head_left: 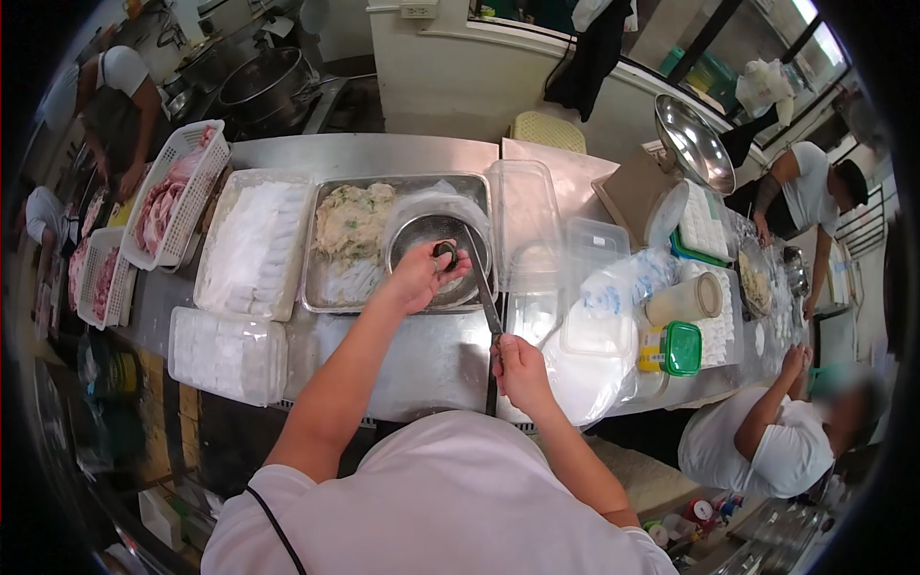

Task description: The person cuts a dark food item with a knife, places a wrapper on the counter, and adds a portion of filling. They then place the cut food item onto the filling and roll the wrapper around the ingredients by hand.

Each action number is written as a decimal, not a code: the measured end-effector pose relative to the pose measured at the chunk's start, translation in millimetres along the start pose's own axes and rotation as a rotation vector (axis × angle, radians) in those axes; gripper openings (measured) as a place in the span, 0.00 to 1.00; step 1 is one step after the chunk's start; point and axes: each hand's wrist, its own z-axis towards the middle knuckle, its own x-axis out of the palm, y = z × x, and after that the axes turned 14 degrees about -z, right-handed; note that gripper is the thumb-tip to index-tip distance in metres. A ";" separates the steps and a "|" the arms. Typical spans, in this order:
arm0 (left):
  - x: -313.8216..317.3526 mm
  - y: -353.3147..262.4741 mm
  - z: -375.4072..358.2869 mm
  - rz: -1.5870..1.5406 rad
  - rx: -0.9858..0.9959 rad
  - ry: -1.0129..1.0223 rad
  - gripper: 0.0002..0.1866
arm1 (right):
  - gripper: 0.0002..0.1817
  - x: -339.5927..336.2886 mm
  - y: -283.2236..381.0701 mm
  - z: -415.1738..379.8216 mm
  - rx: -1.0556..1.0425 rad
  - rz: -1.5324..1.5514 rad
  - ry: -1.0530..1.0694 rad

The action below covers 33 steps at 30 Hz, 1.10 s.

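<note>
My left hand is held over a round metal bowl, its fingers closed round a small dark round thing whose kind I cannot make out. In my right hand is the handle of a knife. Its long blade points away from me, across the bowl's right side. The bowl sits in a metal tray, beside a pale minced filling with green bits. Clear plastic film lies behind the bowl.
Left of the tray are a tub of white wrapped pieces, a lidded plastic box and a white basket of raw meat. To the right stand clear containers, plastic bags and a green-lidded tub. Other people work at both sides.
</note>
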 end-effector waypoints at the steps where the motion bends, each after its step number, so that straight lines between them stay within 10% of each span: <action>1: -3.1 1.8 -1.2 -0.014 0.017 0.017 0.14 | 0.27 5.5 -1.9 2.5 -0.082 -0.103 -0.070; 33: 14.0 13.1 -39.5 -0.014 0.178 0.038 0.19 | 0.25 24.7 21.7 -22.0 -0.188 -0.556 -0.292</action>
